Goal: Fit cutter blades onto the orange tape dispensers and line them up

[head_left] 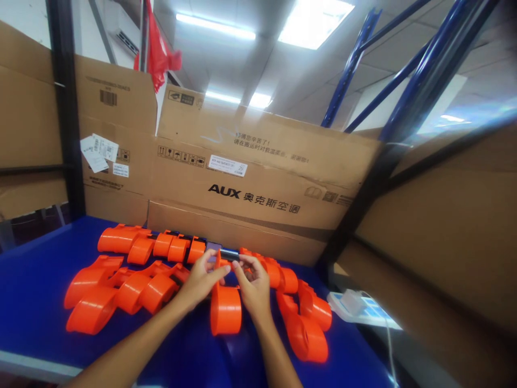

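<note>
Between my hands, over the middle of the blue table, is an orange plastic tape dispenser, its round hub hanging toward me. My left hand is closed on the dispenser's upper arm. From the right, my right hand pinches at a black toothed strip on top of the dispenser. The fingers hide where strip and dispenser meet, so whether they are joined I cannot tell. A dark flat rectangular object lies just behind my left fingertips.
Several orange dispensers lie in two rows on the left of the blue table. More dispensers lie on the right. Cardboard walls the back, beside a dark rack post. A white power strip with a cable sits at the right edge.
</note>
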### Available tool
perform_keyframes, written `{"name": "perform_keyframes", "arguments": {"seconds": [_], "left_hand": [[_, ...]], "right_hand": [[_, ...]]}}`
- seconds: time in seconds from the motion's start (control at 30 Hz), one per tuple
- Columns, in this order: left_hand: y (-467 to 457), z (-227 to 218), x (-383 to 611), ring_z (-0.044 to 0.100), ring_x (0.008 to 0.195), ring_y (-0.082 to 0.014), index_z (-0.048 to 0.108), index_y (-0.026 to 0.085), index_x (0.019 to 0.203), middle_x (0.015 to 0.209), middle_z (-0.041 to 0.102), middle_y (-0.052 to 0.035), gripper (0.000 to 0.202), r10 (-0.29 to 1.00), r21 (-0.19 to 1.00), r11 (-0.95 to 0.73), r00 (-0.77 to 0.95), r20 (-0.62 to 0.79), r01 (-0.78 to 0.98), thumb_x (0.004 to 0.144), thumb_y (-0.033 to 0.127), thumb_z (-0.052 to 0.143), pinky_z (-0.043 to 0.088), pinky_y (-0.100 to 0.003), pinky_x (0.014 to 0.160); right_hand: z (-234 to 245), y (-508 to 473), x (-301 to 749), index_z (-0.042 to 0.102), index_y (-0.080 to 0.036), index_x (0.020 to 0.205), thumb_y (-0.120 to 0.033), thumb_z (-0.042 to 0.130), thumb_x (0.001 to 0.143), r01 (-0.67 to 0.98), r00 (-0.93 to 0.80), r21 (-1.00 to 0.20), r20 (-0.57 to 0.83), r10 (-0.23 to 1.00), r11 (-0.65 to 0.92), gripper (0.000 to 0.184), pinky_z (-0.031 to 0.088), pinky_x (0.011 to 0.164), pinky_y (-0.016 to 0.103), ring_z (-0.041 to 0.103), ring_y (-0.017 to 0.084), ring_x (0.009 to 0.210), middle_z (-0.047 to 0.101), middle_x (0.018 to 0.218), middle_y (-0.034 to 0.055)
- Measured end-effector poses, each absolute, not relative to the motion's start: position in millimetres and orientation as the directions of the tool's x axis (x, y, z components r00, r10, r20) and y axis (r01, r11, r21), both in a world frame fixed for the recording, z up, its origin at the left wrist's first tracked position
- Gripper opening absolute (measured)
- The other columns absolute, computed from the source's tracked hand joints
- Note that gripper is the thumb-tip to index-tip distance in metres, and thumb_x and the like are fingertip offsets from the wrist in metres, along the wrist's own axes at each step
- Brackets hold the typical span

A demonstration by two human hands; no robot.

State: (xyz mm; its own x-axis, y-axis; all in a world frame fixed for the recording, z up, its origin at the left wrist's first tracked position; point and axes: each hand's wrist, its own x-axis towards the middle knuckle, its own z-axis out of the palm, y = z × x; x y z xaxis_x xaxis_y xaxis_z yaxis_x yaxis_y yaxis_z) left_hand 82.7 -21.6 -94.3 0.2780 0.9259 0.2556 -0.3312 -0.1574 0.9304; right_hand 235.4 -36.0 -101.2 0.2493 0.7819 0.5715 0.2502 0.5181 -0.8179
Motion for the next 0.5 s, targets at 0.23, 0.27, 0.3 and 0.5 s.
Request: {"name": "perform_keyframes", "arguments": {"seconds": [0.23, 0.27, 0.3, 0.5], "left_hand": [[-12, -102, 80, 0.059, 0.058, -0.0145, 0.06, 0.017, 0.104, 0.065, 0.064, 0.0005, 0.039, 0.945, 0.934, -0.1, 0.261, 0.198, -0.344, 0.072, 0.035, 0.075, 0.044, -0.024, 0.057], [-11, -102, 79, 0.059, 0.058, -0.0145, 0.061, 0.017, 0.101, 0.064, 0.064, 0.0005, 0.037, 0.951, 0.932, -0.086, 0.25, 0.183, -0.353, 0.072, 0.035, 0.076, 0.045, -0.024, 0.057], [-10, -103, 78, 0.059, 0.058, -0.0143, 0.061, 0.017, 0.099, 0.064, 0.064, 0.0004, 0.036, 0.956, 0.927, -0.075, 0.237, 0.171, -0.366, 0.072, 0.036, 0.076, 0.045, -0.025, 0.058], [-5, -106, 77, 0.058, 0.057, -0.0132, 0.063, 0.016, 0.093, 0.064, 0.063, 0.0006, 0.036, 0.961, 0.902, -0.082, 0.205, 0.184, -0.424, 0.071, 0.04, 0.078, 0.046, -0.025, 0.061]], "right_hand": [[-94, -35, 247, 0.069, -0.018, 0.108, -0.045, 0.063, 0.087, 0.292, 0.172, -0.785, 0.605, 0.777, 0.547, 0.035, 0.053, 0.073, 0.034, 0.066, 0.022, 0.086, 0.071, 0.1, 0.0097], [-93, -34, 252, 0.069, -0.018, 0.108, -0.044, 0.061, 0.089, 0.345, 0.173, -0.769, 0.616, 0.769, 0.538, 0.034, 0.053, 0.074, 0.034, 0.066, 0.023, 0.087, 0.072, 0.101, 0.01], [-92, -34, 258, 0.069, -0.019, 0.107, -0.043, 0.059, 0.089, 0.421, 0.179, -0.741, 0.633, 0.753, 0.522, 0.032, 0.052, 0.076, 0.036, 0.066, 0.023, 0.087, 0.072, 0.1, 0.0099], [-101, -35, 286, 0.073, -0.023, 0.084, -0.025, 0.062, 0.082, 0.885, -0.047, -0.349, 0.591, 0.806, 0.307, 0.011, 0.048, 0.075, 0.035, 0.064, 0.024, 0.083, 0.071, 0.086, 0.0063]]}}
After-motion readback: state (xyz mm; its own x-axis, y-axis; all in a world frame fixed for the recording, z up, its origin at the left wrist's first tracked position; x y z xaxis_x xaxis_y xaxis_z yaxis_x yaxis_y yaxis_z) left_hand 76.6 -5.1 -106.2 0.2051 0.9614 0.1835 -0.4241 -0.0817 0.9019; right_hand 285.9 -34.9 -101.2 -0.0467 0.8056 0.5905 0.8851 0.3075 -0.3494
